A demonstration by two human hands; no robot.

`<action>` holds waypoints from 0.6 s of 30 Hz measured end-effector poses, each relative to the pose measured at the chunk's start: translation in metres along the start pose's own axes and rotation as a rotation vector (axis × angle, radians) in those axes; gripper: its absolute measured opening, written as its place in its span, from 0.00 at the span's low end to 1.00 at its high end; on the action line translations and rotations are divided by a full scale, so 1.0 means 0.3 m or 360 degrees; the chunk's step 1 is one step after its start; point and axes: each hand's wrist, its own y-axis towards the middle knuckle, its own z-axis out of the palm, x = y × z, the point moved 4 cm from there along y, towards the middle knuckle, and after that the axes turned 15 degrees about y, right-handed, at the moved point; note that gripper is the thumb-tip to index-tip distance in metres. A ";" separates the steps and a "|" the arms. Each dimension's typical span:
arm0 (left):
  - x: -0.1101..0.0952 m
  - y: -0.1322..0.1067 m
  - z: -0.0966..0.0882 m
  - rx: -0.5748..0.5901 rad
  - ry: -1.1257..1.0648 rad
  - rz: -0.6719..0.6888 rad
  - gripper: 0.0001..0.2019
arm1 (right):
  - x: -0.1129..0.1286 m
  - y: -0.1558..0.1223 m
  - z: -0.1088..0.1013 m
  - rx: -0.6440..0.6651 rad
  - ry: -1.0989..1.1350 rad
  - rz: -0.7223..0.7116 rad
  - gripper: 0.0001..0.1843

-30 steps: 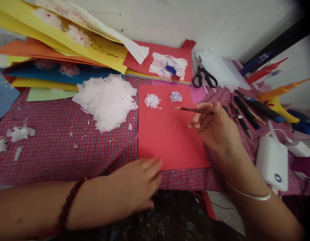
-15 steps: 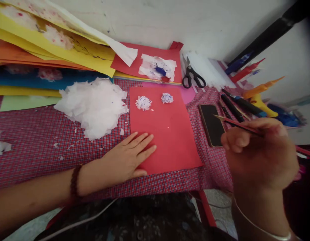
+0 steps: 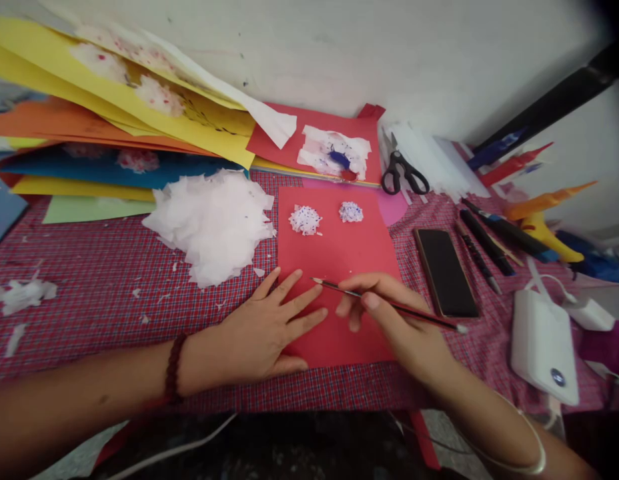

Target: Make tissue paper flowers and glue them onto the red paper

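The red sheet [image 3: 339,253] is best pressed flat by the spread left hand [image 3: 262,333]; the pencil [image 3: 424,317], pinched in the right hand [image 3: 399,327], perhaps touches it

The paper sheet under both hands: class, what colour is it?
Plain red sheet, beneath the right hand holding a pencil; head view shows it best.

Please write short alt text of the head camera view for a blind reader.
A person's left hand lies flat, fingers spread, on a red paper sheet while the right hand holds a pencil over it. Two small paper flowers sit at the sheet's far end; a white tissue pile lies to its left on the checked cloth.
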 end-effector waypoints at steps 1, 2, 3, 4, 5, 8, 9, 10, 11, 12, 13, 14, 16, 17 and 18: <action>0.002 0.001 -0.002 -0.0004 0.0001 -0.0010 0.36 | -0.008 0.010 0.000 0.0014 -0.0053 0.0012 0.10; 0.007 0.002 -0.004 -0.0010 0.0004 -0.0030 0.35 | -0.016 0.019 -0.002 0.0022 -0.0088 0.0021 0.09; 0.013 0.004 -0.006 -0.0017 0.0009 -0.0058 0.34 | -0.025 0.028 -0.004 0.0038 -0.0103 0.0029 0.09; 0.020 0.005 -0.008 -0.0025 0.0017 -0.0088 0.33 | -0.035 0.037 -0.007 0.0061 -0.0099 0.0031 0.10; 0.028 0.007 -0.010 -0.0033 0.0027 -0.0108 0.32 | -0.047 0.046 -0.008 0.0094 -0.0078 0.0033 0.12; 0.050 0.015 -0.013 -0.0059 0.0059 -0.0078 0.27 | -0.093 0.068 -0.014 0.0141 0.0098 0.0001 0.16; 0.056 0.016 -0.015 -0.0069 0.0064 -0.0053 0.26 | -0.111 0.072 -0.017 0.0116 0.0179 -0.0001 0.17; 0.062 0.017 -0.017 -0.0077 0.0068 -0.0033 0.25 | -0.130 0.075 -0.021 0.0078 0.0255 0.0010 0.18; 0.067 0.017 -0.021 -0.0090 0.0072 -0.0021 0.24 | -0.148 0.076 -0.026 0.0035 0.0318 0.0036 0.19; 0.070 0.016 -0.025 -0.0103 0.0080 -0.0019 0.24 | -0.164 0.075 -0.032 -0.0013 0.0365 0.0067 0.19; 0.071 0.014 -0.030 -0.0110 0.0092 -0.0026 0.23 | -0.175 0.072 -0.038 -0.0061 0.0395 0.0101 0.18; 0.070 0.011 -0.034 -0.0110 0.0111 -0.0046 0.23 | -0.181 0.070 -0.045 -0.0111 0.0420 0.0125 0.17; 0.064 0.004 -0.039 -0.0102 0.0147 -0.0100 0.23 | -0.174 0.071 -0.061 -0.0214 0.0494 0.0128 0.16; 0.060 0.001 -0.039 -0.0094 0.0156 -0.0127 0.22 | -0.162 0.075 -0.069 -0.0255 0.0555 0.0115 0.16; 0.057 -0.001 -0.038 -0.0084 0.0156 -0.0153 0.22 | -0.147 0.082 -0.076 -0.0270 0.0631 0.0107 0.16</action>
